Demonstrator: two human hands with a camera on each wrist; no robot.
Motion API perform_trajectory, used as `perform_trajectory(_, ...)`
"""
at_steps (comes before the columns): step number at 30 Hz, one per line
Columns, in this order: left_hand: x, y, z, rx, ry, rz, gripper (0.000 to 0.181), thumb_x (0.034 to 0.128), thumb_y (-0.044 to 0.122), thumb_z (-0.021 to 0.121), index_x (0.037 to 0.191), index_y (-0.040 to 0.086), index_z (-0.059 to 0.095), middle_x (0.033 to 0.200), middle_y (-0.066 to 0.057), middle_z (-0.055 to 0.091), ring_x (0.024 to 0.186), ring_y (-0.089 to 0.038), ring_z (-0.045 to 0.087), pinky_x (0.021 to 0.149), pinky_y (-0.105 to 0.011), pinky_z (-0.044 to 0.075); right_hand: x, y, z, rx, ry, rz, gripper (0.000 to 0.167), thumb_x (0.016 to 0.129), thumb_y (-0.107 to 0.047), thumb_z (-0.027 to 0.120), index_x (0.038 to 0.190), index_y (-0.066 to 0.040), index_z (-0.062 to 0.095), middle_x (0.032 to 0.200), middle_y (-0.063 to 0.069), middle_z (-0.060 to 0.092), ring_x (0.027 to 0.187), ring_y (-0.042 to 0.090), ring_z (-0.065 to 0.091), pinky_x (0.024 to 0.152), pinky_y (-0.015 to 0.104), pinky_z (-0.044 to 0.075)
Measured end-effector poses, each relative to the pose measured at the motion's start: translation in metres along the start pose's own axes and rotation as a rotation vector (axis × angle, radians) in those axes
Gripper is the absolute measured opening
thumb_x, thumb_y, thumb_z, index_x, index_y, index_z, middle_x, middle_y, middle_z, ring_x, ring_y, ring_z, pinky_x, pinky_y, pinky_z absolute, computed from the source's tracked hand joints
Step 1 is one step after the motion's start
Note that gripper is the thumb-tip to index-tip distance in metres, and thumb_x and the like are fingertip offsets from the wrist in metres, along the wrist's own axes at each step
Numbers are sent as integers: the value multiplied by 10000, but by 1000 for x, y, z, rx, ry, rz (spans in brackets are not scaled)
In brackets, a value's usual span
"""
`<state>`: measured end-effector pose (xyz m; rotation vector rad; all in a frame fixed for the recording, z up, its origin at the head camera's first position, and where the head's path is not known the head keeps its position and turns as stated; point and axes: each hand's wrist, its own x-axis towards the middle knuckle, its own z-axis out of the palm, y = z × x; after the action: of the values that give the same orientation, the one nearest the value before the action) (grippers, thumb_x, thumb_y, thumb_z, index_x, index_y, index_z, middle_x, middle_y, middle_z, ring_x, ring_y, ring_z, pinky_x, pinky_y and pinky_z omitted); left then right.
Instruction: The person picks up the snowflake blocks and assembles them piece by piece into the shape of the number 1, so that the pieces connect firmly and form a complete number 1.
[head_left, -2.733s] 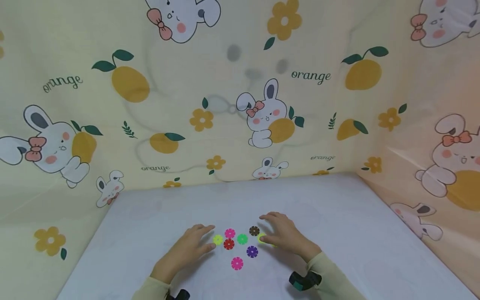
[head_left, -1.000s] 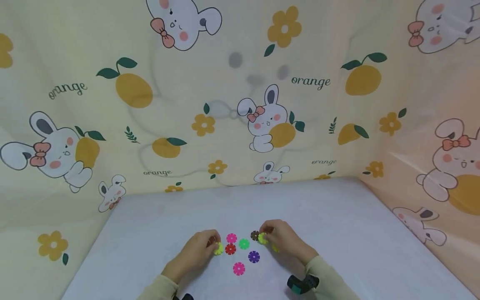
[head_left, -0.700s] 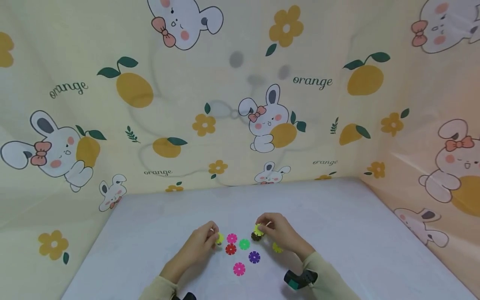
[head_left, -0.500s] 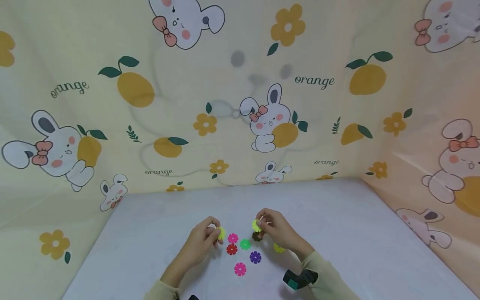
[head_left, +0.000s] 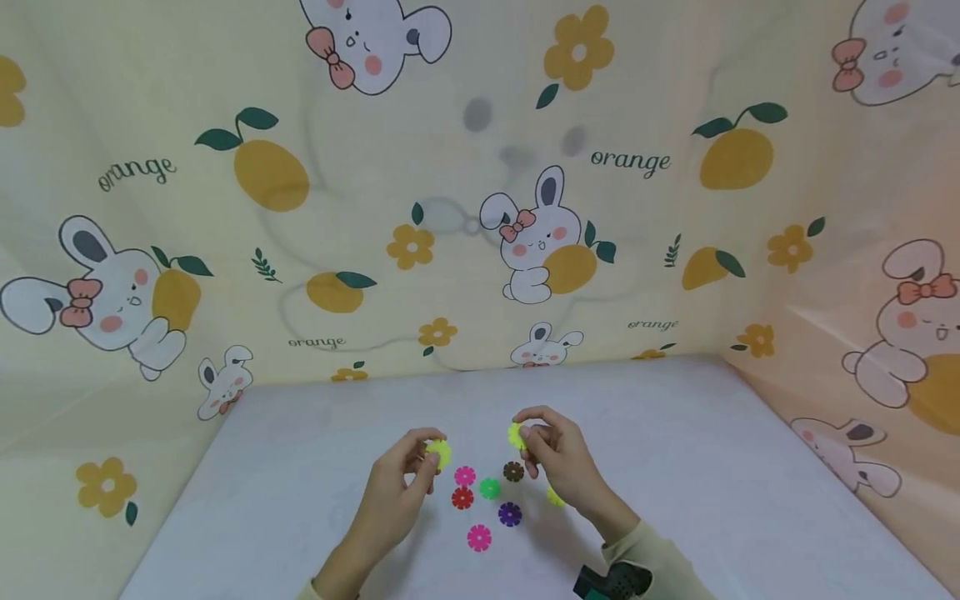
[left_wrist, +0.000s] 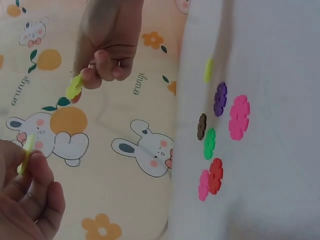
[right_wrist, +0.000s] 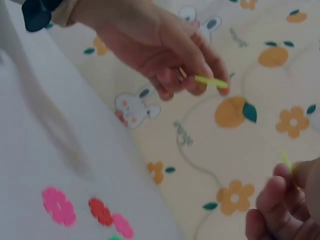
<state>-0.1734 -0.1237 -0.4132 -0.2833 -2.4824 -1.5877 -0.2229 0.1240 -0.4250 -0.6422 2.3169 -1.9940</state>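
My left hand [head_left: 390, 492] pinches a yellow snowflake disc [head_left: 440, 453] between thumb and fingertips, raised above the white table. Opposite it, my right hand [head_left: 570, 462] grips another yellow snowflake disc [head_left: 514, 435], also off the surface. A gap separates the two discs. In the left wrist view both pieces [left_wrist: 74, 87] appear tilted or nearly edge-on. Below the hands lie loose notched discs: brown [head_left: 513, 472], green [head_left: 490, 488], red [head_left: 462, 498], purple [head_left: 510, 515] and two pink ones [head_left: 479, 538]. A third yellow disc [head_left: 555, 497] is partly hidden by my right hand.
The white tabletop [head_left: 300, 450] reaches back to a cream curtain [head_left: 450, 275] printed with rabbits, oranges and flowers, which also rises along both sides. A black wrist device [head_left: 613, 581] sits on the right forearm.
Both hands were spread over the table at first, then each took hold of a yellow disc. Since then they have lifted the discs, uncovering the brown one. The loose discs stay put.
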Motion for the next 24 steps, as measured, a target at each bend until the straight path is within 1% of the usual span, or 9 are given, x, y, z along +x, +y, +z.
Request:
perform_trajectory(2, -3, 2, 0, 12, -2, 25, 221, 981, 65, 635, 1178, 158, 671, 790, 14, 634, 623, -69, 565, 602, -199, 486, -2, -4, 3, 21, 26, -14, 193, 1059, -125, 522, 1193, -4, 590, 704, 27, 577, 543, 56, 509, 514, 239, 497)
perform_trajectory(4, -5, 4, 1, 27, -7, 58, 231, 968, 70, 661, 1177, 164, 693, 775, 42, 645, 633, -51, 566, 632, -195, 499, -4, -7, 5, 36, 34, -44, 198, 1049, -115, 539, 1180, 12, 618, 715, 22, 585, 544, 47, 502, 506, 216, 484)
perform_trajectory(8, -10, 6, 3, 61, -44, 121, 249, 979, 108, 657, 1218, 160, 704, 783, 80, 638, 658, -26, 560, 668, -192, 513, -7, -12, 11, 53, 9, -93, 222, 1031, -101, 570, 1159, 54, 664, 740, 51, 608, 551, 32, 513, 507, 196, 482)
perform_trajectory(10, -13, 7, 4, 71, -62, 144, 255, 995, 143, 641, 1241, 177, 702, 800, 85, 631, 676, -19, 557, 674, -193, 515, -8, -14, 13, 63, -4, -97, 228, 1023, -96, 582, 1160, 63, 671, 743, 73, 619, 556, 32, 524, 517, 192, 486)
perform_trajectory(13, -16, 8, 5, 79, -74, 158, 259, 1007, 159, 625, 1247, 216, 705, 826, 93, 622, 701, -14, 557, 664, -196, 510, -10, -17, 15, 73, -34, -84, 246, 1020, -91, 586, 1194, 65, 664, 745, 97, 619, 578, 38, 535, 548, 198, 499)
perform_trajectory(16, -18, 9, 6, 82, -53, 167, 284, 991, 106, 636, 1228, 242, 714, 858, 112, 634, 753, -8, 571, 714, -202, 531, -12, -19, 17, 64, -66, -83, 268, 1016, -74, 586, 1238, 63, 649, 760, 85, 615, 593, 47, 538, 585, 218, 523)
perform_trajectory(20, -17, 11, 7, 57, 13, 180, 329, 946, 22, 670, 1205, 218, 721, 904, 93, 671, 785, -16, 601, 837, -226, 574, -12, -23, 18, 33, -105, -90, 295, 1007, -77, 602, 1277, 37, 638, 793, 22, 616, 595, 56, 543, 613, 230, 546)
perform_trajectory(22, -16, 12, 6, 26, 36, 167, 334, 928, 7, 689, 1196, 205, 721, 930, 84, 691, 783, -24, 623, 866, -231, 581, -13, -26, 19, 18, -122, -84, 312, 1002, -89, 616, 1292, 25, 632, 818, 16, 613, 596, 66, 548, 616, 230, 547)
perform_trajectory(24, -15, 13, 6, -14, 52, 145, 317, 916, 7, 706, 1171, 193, 726, 947, 76, 709, 801, -34, 639, 894, -219, 575, -14, -28, 20, 1, -131, -73, 331, 992, -96, 635, 1304, 13, 627, 833, 53, 606, 595, 80, 553, 615, 234, 546)
